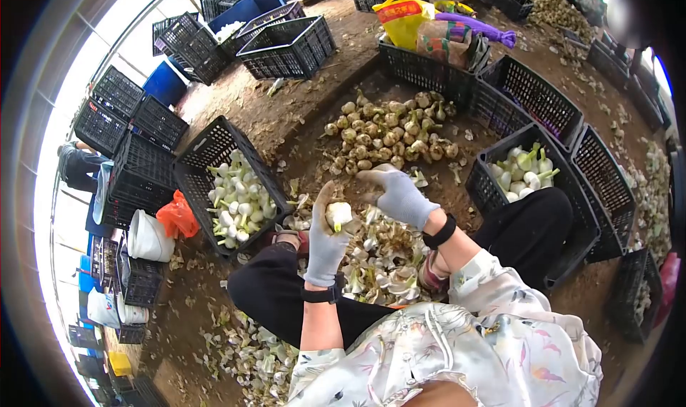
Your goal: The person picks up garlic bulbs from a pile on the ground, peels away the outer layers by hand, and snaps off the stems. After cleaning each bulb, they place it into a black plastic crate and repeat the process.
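Note:
My left hand (pixel 326 237), in a pale glove with soiled fingertips, is closed around a peeled white garlic bulb (pixel 339 215) with a short greenish stem stub. To its right, my right hand (pixel 402 195) wears a similar glove and is apart from the bulb. Its fingers and thumb point left with a gap between them, and I see nothing held there. Just beyond both hands lies a pile of brownish, unpeeled garlic bulbs (pixel 393 130). Under the hands, between my legs, loose garlic skins (pixel 386 267) cover the ground.
A black crate (pixel 202 144) of cleaned white garlic stands on the left, another crate (pixel 477 165) with cleaned bulbs on the right. More black crates (pixel 288 50) stand behind. An orange bag (pixel 178 215) and a white bucket (pixel 148 237) are at left; a yellow bag (pixel 402 22) lies at the back.

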Demonstrator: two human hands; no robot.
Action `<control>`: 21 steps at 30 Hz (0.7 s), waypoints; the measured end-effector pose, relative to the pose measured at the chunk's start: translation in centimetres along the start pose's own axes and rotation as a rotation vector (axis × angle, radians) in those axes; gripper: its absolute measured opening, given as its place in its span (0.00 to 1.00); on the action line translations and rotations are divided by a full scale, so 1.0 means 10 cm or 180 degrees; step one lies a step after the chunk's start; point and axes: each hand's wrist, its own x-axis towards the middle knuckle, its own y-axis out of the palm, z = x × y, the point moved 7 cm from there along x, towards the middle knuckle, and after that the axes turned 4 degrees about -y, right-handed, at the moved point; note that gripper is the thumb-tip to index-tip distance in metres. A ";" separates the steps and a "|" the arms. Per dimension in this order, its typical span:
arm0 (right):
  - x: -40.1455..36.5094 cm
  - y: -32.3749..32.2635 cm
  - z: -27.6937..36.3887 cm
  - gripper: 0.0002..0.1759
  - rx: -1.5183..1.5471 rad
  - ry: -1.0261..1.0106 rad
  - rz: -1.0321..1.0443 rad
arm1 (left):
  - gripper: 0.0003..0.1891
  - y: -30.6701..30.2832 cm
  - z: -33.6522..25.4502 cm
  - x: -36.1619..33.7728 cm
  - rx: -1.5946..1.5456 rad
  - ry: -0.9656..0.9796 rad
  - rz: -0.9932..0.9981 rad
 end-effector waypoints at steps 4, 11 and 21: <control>0.06 -0.06 0.64 0.13 0.0979 -0.0760 0.0897 | 0.41 0.01 -0.08 0.02 0.0896 0.0286 0.0031; 0.03 0.08 0.85 0.09 -0.0625 -0.1296 0.1559 | 0.43 0.03 -0.16 -0.02 0.1331 0.0411 0.0133; 0.11 0.12 0.66 0.07 0.0083 -0.0932 0.0638 | 0.27 -0.11 0.03 -0.04 -0.0750 0.0146 -0.0632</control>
